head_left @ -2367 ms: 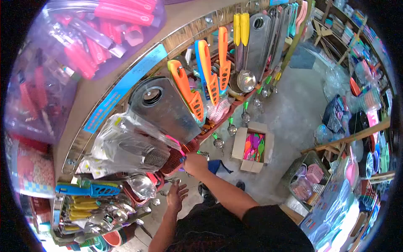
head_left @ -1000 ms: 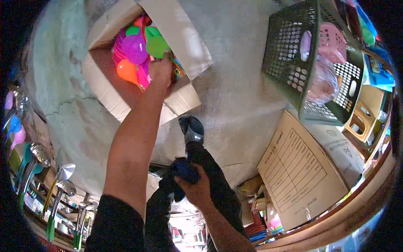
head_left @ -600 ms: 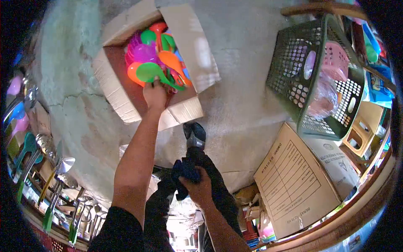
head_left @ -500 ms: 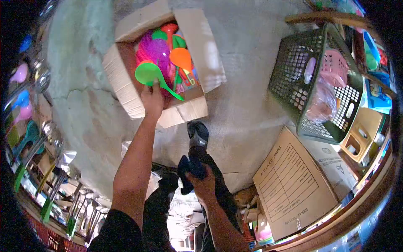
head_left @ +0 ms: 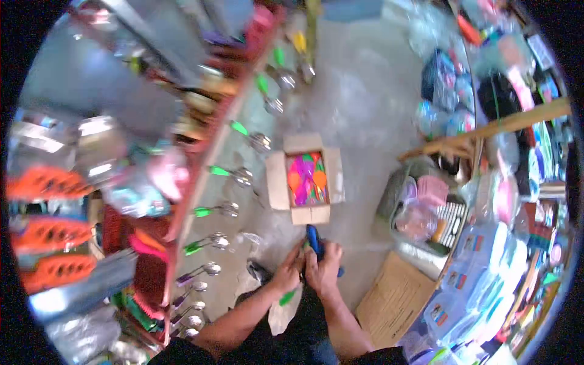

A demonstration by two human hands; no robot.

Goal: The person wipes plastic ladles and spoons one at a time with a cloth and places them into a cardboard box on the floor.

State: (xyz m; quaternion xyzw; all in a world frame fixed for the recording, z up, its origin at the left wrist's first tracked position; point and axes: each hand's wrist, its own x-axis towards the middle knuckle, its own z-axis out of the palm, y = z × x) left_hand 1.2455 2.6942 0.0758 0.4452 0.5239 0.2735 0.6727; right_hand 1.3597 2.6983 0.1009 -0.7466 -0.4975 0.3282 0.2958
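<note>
My left hand (head_left: 291, 269) and my right hand (head_left: 323, 265) are close together in front of my body. A dark blue cloth-like item (head_left: 314, 241) sticks up between them, with the fingers of my right hand closed round it. A green object (head_left: 287, 297) shows below my left hand; its upper part is hidden by the fingers. Beyond the hands an open cardboard box (head_left: 311, 215) stands on the floor, holding purple, orange, red and green plastic items (head_left: 304, 176).
Ladles with green handles (head_left: 241, 176) hang along a red shelf edge (head_left: 210, 155) at left. On the right are a basket (head_left: 392, 194) with pink items, a flattened-looking carton (head_left: 389, 298), clear plastic containers (head_left: 468, 274) and a wooden bar (head_left: 505, 126).
The view has risen and widened, so the box looks smaller. My left hand has left the box with the green ladle and come beside my right hand.
</note>
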